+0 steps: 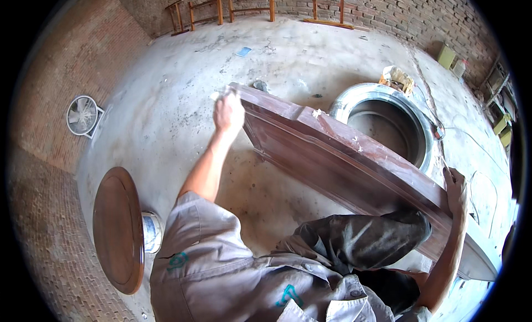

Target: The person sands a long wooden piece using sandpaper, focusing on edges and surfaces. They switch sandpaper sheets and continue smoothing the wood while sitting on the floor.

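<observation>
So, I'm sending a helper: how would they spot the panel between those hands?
Find the big grey ring right of centre. In front of it, a reddish-brown panel slants from the left hand past the right hand. Unlike the oval brown board at left, it's long, angular, with pale flakes along its top edge.

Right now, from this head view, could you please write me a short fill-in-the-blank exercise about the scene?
1. The left hand, at one end of the brown panel, appears ____ (higher/lower) in the picture than the right hand.
2. The panel partly hides the grey tub-like object, whose rim is ____ (round/square).
3. The fan stands toward the picture's ____ (left/right) edge.
4. The brown disc partly hides a mostly ____ (white/black) bucket.

Missing words: higher; round; left; white.
</observation>
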`<state>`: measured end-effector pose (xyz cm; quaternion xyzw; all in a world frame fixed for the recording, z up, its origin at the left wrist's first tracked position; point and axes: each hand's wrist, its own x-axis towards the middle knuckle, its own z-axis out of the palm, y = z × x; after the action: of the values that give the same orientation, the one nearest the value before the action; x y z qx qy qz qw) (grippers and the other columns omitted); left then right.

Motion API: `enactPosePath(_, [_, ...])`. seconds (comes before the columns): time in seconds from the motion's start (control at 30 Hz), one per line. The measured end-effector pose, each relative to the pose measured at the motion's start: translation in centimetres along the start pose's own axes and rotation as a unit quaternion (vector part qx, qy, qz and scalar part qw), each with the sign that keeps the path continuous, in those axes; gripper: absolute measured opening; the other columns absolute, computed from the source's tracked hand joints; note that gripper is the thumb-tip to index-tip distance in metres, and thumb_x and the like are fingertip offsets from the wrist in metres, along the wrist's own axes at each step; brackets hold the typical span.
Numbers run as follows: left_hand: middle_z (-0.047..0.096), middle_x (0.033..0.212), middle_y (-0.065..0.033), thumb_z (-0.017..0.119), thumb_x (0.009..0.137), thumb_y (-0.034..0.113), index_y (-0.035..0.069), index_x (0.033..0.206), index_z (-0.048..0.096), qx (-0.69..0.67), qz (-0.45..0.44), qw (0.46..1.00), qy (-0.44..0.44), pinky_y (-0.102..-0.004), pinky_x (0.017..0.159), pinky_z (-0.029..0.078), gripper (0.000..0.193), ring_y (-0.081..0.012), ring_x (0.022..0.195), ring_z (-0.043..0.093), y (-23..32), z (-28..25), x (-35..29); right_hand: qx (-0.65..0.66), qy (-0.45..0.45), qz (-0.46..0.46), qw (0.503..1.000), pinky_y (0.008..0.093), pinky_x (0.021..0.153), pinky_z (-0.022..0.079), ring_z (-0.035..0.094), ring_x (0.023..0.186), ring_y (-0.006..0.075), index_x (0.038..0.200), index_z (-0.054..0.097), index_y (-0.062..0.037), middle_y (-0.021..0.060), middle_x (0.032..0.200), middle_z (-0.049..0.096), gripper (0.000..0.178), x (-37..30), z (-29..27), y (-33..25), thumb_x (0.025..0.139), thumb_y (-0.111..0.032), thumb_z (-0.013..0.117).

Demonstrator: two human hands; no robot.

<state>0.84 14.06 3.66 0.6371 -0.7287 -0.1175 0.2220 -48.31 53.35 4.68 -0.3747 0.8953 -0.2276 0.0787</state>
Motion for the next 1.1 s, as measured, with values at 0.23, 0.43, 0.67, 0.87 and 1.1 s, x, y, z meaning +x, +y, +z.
enactPosePath(0.23, [0.065, 0.121, -0.0398, 0.041, 0.112, 0.027, -0.016, 0.128, 0.058, 0.044, 0.24, 0.957, 0.159, -0.0478, 0.098, 0.058, 0.049, -0.0477, 0.109, 0.069, -0.8, 4.9, -1.8, -0.002, 0.023, -0.003, 1.0, 0.0399, 0.076, 0.049, 0.062, 0.074, 0.0255, 0.116, 0.072, 0.0006, 0.0192, 0.083, 0.068, 0.041, 0.0, 0.1, -0.1, 0.102, -0.036, 0.059])
enactPosePath(0.43, [0.071, 0.096, -0.0265, 0.042, 0.111, 0.028, -0.006, 0.107, 0.064, 0.013, 0.083, 0.996, 0.028, -0.0458, 0.075, 0.061, 0.041, -0.0369, 0.088, 0.073, 0.0, 1.8, 2.5, -0.002, 0.023, -0.014, 1.0, 0.04, 0.076, 0.048, 0.061, 0.073, 0.0249, 0.115, 0.072, 0.0009, 0.0189, 0.081, 0.067, 0.041, 0.2, 0.7, 0.1, 0.102, -0.036, 0.059])
enactPosePath(0.67, [0.063, 0.061, -0.0114, 0.034, 0.115, 0.034, 0.001, 0.102, 0.068, 0.041, 0.095, 0.995, -0.007, -0.0371, 0.04, 0.047, 0.049, -0.0231, 0.055, 0.065, -1.1, 0.5, 2.7, 0.01, 0.024, -0.012, 1.0, 0.0408, 0.075, 0.048, 0.059, 0.071, 0.0258, 0.113, 0.072, 0.0005, 0.0189, 0.08, 0.065, 0.042, 0.4, 1.1, 0.7, 0.102, -0.038, 0.06])
enactPosePath(0.87, [0.074, 0.093, -0.0179, 0.037, 0.114, 0.033, 0.0, 0.113, 0.071, 0.01, 0.472, 0.849, 0.238, -0.0423, 0.065, 0.06, 0.048, -0.0296, 0.077, 0.074, 1.6, 6.0, -2.1, -0.001, 0.018, 0.003, 1.0, 0.0405, 0.074, 0.048, 0.059, 0.071, 0.0252, 0.112, 0.072, 0.0, 0.0184, 0.078, 0.064, 0.042, 0.2, 0.7, -0.5, 0.102, -0.038, 0.06])
enactPosePath(1.1, [0.074, 0.107, -0.0216, 0.031, 0.115, 0.036, -0.002, 0.119, 0.069, 0.013, 0.155, 0.987, 0.029, -0.0433, 0.079, 0.061, 0.054, -0.031, 0.095, 0.074, -1.2, 0.8, 1.3, -0.002, 0.006, 0.001, 1.0, 0.0408, 0.075, 0.049, 0.061, 0.072, 0.0257, 0.115, 0.073, -0.0006, 0.0185, 0.08, 0.066, 0.042, 0.4, 0.9, -0.2, 0.102, -0.038, 0.06])
